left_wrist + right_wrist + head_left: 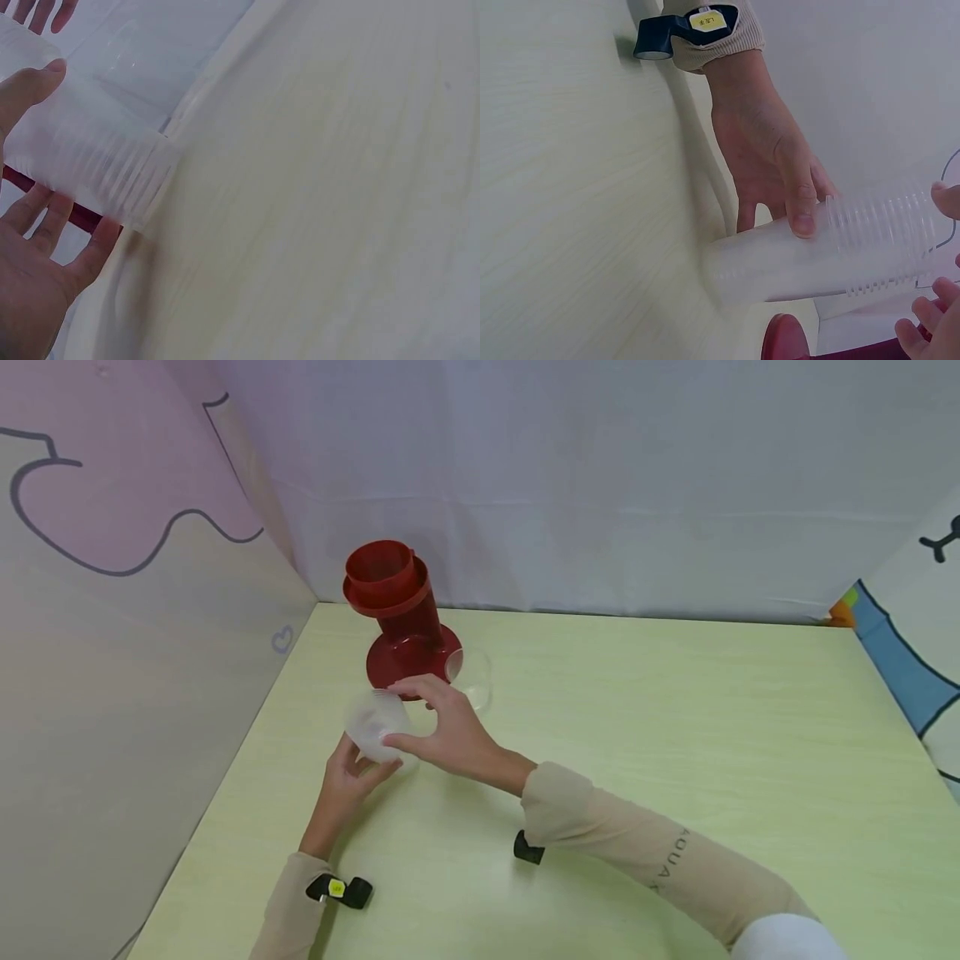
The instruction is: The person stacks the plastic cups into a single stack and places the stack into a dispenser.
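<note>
My left hand [348, 785] grips a stack of clear plastic cups [375, 722] around its body, thumb on one side and fingers on the other. In the right wrist view the stack [817, 255] lies sideways, its ridged rims toward my right hand [934, 322]. My right hand [457, 731] is spread around the rim end, thumb and fingers apart, fingertips close to the outer cup. Just beyond the hands stands a red plastic holder [408, 627] with a wide round base and a cup-shaped top. A clear rounded plastic piece [480, 681] is beside that base.
The pale yellow-green table [675, 735] meets a light cloth wall [570, 510] at the back. A printed side panel [135, 635] runs along the left, another [930, 660] along the right. Each wrist wears a black camera, the left one [341, 891] over a beige sleeve.
</note>
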{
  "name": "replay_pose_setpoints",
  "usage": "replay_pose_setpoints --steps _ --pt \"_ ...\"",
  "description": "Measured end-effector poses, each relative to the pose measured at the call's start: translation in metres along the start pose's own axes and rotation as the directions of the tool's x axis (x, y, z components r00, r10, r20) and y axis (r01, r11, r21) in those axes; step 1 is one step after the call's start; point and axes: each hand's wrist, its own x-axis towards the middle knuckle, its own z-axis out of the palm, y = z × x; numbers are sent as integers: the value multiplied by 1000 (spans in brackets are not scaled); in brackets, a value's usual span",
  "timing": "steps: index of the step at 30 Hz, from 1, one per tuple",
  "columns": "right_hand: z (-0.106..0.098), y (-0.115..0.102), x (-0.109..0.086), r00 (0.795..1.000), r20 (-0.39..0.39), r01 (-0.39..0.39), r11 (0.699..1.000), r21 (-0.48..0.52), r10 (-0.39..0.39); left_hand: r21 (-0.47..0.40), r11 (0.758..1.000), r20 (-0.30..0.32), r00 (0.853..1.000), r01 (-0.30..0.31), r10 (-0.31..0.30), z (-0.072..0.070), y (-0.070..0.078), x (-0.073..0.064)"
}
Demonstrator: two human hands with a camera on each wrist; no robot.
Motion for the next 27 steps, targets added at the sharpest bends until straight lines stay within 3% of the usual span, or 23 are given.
replay_pose_setpoints --steps 8,13,21,27 --pt "-6 1 -9 996 -76 48 998 -41 -51 9 1000 -15 1000 -21 22 -4 -32 6" --pt "-12 6 -14 989 -135 44 997 -58 -51 17 999 -17 999 -29 29 -5 -33 6" --pt "-23 18 -22 972 -232 12 999 -37 -20 1 1000 -24 1000 10 -9 -4 -31 6" --pt "-29 27 -28 952 -306 -43 998 -45 27 -2 999 -24 999 45 -45 -1 -14 2"
